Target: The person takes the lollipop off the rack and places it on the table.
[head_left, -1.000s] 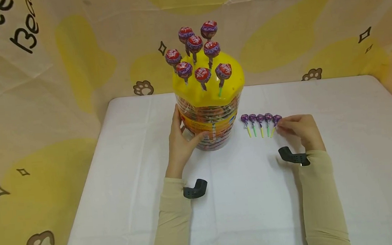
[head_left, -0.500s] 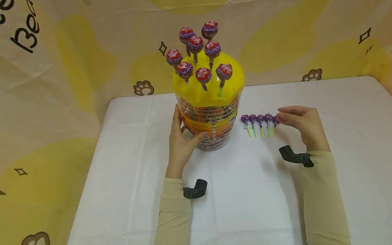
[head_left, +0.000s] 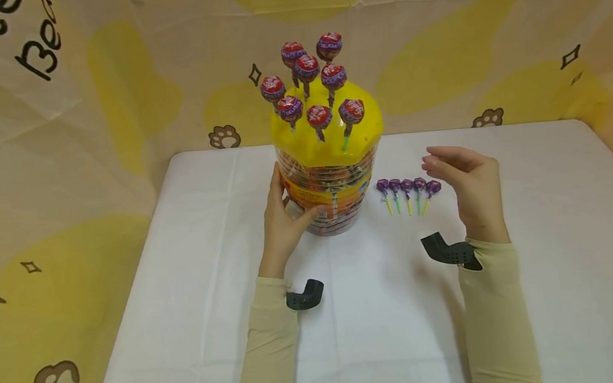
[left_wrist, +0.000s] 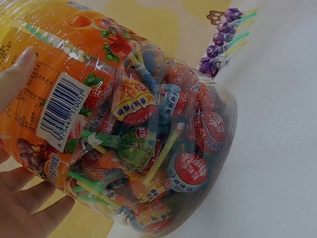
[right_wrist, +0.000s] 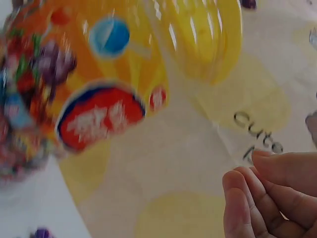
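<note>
In the head view a clear plastic jar (head_left: 333,180) of lollipops stands upright on the white table. Several red-and-purple lollipops (head_left: 306,68) stick up from its yellow lid (head_left: 322,153). My left hand (head_left: 283,227) grips the jar's left side, thumb across the front label and fingers around behind; the left wrist view shows wrapped lollipops through the wall (left_wrist: 188,171). To the jar's right lies a row of several purple-wrapped lollipops (head_left: 407,185) with yellow and green sticks. My right hand (head_left: 472,186) hovers up and right of that row, fingers loosely bent, nothing between thumb and fingertips.
A white cloth covers the table (head_left: 224,253), whose back edge runs behind the jar. Yellow-patterned fabric (head_left: 436,52) with paw prints hangs behind and to the sides. Black mounts are on both wrists, the right mount (head_left: 450,250) and left mount (head_left: 306,295).
My right hand has left the rightmost purple lollipop and risen away from the row, its fingers empty; that lollipop lies in the row. My left hand keeps its grip on the jar.
</note>
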The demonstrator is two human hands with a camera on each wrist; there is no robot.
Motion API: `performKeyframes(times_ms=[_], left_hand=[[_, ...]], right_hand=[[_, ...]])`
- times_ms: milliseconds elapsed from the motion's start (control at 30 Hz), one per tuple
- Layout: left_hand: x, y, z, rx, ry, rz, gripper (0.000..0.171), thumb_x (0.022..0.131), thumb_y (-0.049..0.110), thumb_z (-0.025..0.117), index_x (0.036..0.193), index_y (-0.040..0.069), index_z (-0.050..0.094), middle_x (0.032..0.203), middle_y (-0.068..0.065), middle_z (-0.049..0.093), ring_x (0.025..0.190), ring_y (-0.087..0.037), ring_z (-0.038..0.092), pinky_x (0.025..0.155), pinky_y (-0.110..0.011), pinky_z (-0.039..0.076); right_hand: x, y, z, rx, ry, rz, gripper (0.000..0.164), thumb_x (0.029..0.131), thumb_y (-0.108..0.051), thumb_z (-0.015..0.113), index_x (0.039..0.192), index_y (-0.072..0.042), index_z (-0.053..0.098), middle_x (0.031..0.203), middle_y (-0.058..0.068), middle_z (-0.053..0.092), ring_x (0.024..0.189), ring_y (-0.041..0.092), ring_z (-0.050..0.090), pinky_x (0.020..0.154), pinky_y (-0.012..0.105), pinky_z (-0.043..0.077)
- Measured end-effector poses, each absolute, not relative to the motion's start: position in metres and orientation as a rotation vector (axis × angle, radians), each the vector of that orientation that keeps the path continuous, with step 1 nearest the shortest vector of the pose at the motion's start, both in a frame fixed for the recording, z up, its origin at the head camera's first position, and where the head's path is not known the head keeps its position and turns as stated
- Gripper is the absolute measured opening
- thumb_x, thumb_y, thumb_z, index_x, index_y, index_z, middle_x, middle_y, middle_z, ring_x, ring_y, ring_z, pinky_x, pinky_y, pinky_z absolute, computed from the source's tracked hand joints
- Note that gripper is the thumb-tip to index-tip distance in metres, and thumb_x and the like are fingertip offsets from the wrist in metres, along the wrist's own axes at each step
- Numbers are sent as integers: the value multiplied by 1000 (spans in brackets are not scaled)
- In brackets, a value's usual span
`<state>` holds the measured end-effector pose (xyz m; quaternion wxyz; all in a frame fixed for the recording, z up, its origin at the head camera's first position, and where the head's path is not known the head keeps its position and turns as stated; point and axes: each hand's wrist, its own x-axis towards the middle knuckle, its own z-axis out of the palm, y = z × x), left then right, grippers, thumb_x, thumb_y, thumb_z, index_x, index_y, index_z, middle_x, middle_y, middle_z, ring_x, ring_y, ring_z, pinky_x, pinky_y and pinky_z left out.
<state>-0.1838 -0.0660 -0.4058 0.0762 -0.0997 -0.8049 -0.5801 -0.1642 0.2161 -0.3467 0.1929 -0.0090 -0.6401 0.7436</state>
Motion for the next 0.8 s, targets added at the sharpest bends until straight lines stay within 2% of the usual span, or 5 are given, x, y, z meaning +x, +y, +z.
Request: performKeyframes(times_ms=[333,800], left_hand=[[-183,-67,-406,-295,-2429,-1708,102,79,23,78,153,15,9,155,-7,19,139,-24,24,110,-41,31],[-182,-67,-405,-275,-2430,-1726,102,78,25,79,153,18,9,155,-5,19,140,-22,24,110,-40,31]], right_hand=[[-157,171,-318,195,-1763,2062,19,82,1,70,98,11,69,87,12,71,76,22,68,73,27,57],[-152,138,-291,368,-1775,2030,16,81,4,71,96,7,71,94,14,70,80,24,67,76,28,57]])
